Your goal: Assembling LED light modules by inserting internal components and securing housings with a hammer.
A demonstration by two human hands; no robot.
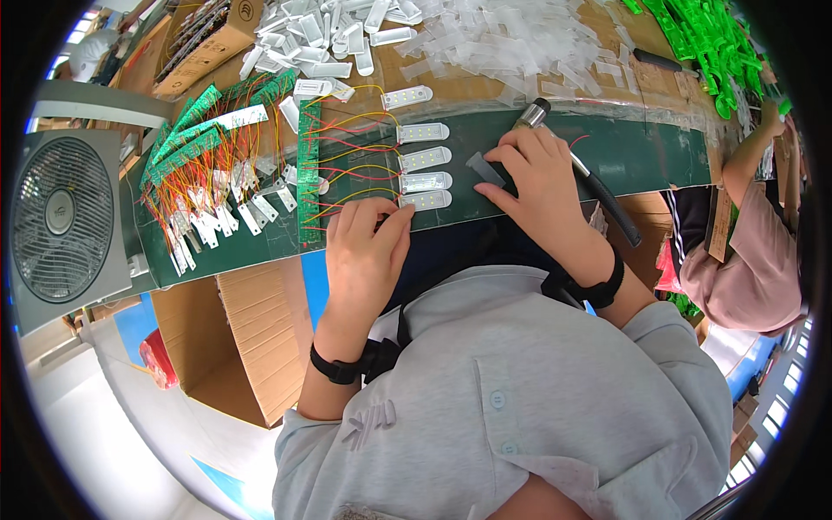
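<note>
A row of white LED lamp housings (424, 157) lies on the green bench top, wired by red and yellow leads to a long green circuit board (309, 173). My left hand (368, 251) is closed, its fingertips pinching the left end of the nearest lamp housing (426, 200). The second-nearest housing (425, 182) looks glossier, as if a clear cover lies over it. To the right of the row, my right hand (542, 186) holds a small translucent plastic strip (484, 169) between thumb and fingers, apart from the lamps.
Wired green boards (195, 139) are heaped at left beside a fan (61, 212). White housings (325, 35) and translucent strips (511, 43) are piled at the back. A black-handled tool (611, 204) lies right of my right hand. Another person (737, 251) works by green plastic parts (706, 52).
</note>
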